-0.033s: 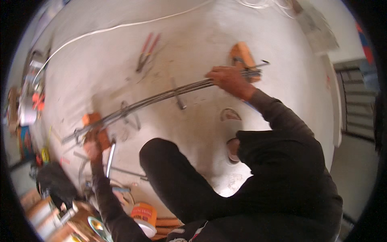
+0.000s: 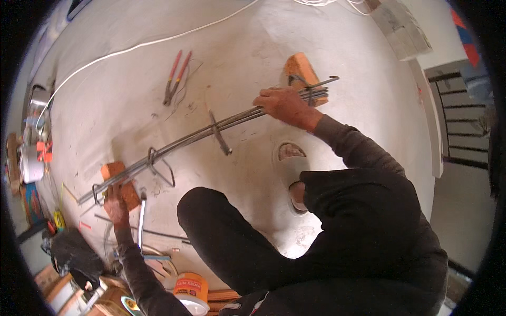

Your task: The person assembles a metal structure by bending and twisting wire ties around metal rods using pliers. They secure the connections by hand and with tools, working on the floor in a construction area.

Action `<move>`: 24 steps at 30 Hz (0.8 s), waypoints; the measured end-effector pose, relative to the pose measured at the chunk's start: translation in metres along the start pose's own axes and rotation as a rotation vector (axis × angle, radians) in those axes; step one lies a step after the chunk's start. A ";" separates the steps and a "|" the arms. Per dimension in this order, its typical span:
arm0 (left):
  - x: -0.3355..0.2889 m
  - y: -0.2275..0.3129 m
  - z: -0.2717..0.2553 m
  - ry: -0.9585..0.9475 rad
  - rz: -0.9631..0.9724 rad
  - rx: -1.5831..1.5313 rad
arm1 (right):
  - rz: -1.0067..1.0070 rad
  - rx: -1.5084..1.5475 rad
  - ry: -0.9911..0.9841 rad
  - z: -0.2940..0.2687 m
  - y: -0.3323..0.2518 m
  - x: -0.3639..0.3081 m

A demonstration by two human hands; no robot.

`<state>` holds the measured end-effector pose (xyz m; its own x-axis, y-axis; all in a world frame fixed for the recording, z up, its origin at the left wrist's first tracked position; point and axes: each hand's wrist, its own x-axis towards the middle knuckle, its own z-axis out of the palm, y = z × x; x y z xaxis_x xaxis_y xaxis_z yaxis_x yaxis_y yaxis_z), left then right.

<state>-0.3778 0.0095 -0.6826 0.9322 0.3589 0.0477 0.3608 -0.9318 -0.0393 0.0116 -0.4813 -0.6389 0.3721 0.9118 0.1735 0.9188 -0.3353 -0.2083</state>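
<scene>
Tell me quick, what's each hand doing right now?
Left hand: by the left end of the metal rods; can't tell whether it's gripping.
Right hand: closed around the metal rods.

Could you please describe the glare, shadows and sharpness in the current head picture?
Head view: a black rim surrounds the round fisheye image; head view: bright glare on the floor between the legs, a soft shadow beside the left orange brick; head view: the metal rods look fairly sharp.
</scene>
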 end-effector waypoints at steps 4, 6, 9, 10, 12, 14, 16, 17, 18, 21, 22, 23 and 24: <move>0.018 0.002 -0.015 -0.047 0.152 0.121 | 0.021 0.046 0.014 -0.002 0.000 -0.018; 0.025 0.012 -0.007 0.024 0.205 0.103 | 0.049 0.075 -0.011 0.001 0.000 -0.026; 0.024 0.002 -0.011 0.092 0.233 0.167 | 0.043 0.123 -0.030 0.002 -0.002 -0.019; 0.021 -0.009 -0.009 0.136 0.244 0.202 | 0.021 0.144 -0.003 0.006 -0.002 -0.013; 0.026 -0.022 0.007 0.099 0.206 0.258 | 0.000 0.164 0.041 0.011 0.006 -0.011; 0.032 -0.018 -0.003 -0.066 0.070 0.342 | -0.006 0.213 0.008 0.017 0.012 -0.006; 0.035 0.021 -0.035 0.104 0.091 0.235 | 0.012 0.201 -0.020 0.016 0.021 -0.008; 0.047 0.060 -0.064 0.141 0.063 0.165 | 0.030 0.185 -0.028 0.019 0.024 -0.009; 0.059 0.096 -0.080 0.178 0.034 0.096 | 0.047 0.169 -0.035 0.022 0.025 -0.011; 0.100 0.209 -0.105 0.207 0.173 -0.334 | 0.093 0.161 0.046 0.033 0.023 -0.020; 0.116 0.257 -0.116 0.127 0.172 -0.431 | 0.092 0.147 0.084 0.036 0.022 -0.022; 0.133 0.281 -0.098 0.060 0.256 -0.606 | 0.090 0.126 0.122 0.033 0.020 -0.026; 0.143 0.305 -0.093 0.099 0.382 -0.624 | 0.076 0.123 0.176 0.032 0.014 -0.022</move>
<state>-0.1369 -0.2287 -0.5954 0.9715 0.0243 0.2356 -0.1003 -0.8588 0.5024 0.0125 -0.4983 -0.6768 0.4669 0.8261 0.3155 0.8682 -0.3603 -0.3412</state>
